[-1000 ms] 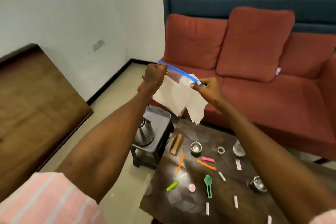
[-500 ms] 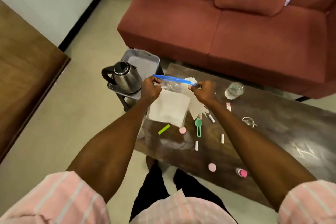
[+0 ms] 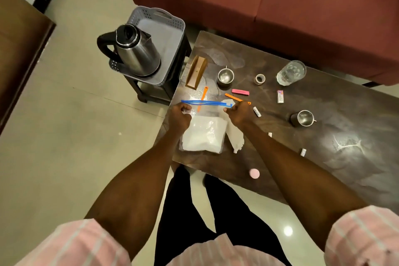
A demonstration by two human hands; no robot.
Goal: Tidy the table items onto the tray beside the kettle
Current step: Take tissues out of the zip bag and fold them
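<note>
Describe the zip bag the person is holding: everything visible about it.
The zip bag is clear plastic with a blue zip strip along its top, holding folded white paper or tissue. It hangs upright above the near left corner of the table. The left hand pinches the strip's left end and the right hand its right end, pulling it taut. The strip looks slightly parted, so the bag may not be fully sealed. More white paper hangs by its right side.
</note>
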